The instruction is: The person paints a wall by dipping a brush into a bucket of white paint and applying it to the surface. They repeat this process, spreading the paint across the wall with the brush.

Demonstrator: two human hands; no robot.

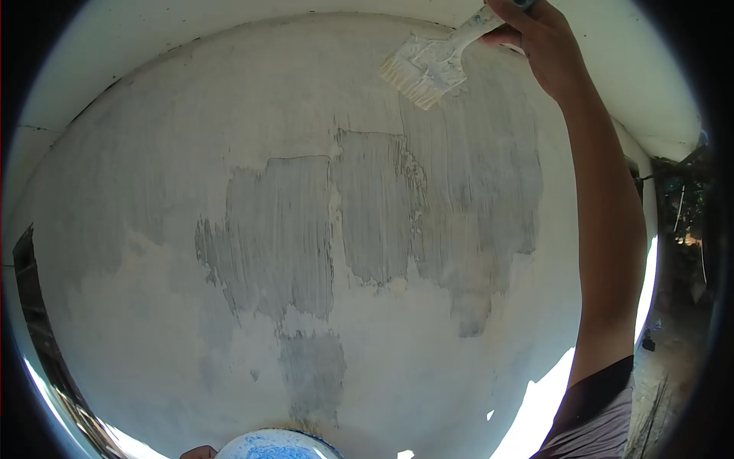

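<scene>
Brush (434, 63) in right hand (544, 40), head view, 1 o'clock.
Right fingers wrapped round handle; bristles at 8 o'clock from that hand, long axis 2-to-8. Wall (382, 329) contact: can't tell. Left hand (199, 453) at 7 by tub (243, 441), well apart from brush, grip can't tell. 0 readable labels.

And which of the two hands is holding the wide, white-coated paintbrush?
The right hand, raised high; the left hand is low, beside the rounded white-and-blue container.

Brush (440, 63) before the upper wall (153, 176), container (279, 447) below, further left.
</scene>
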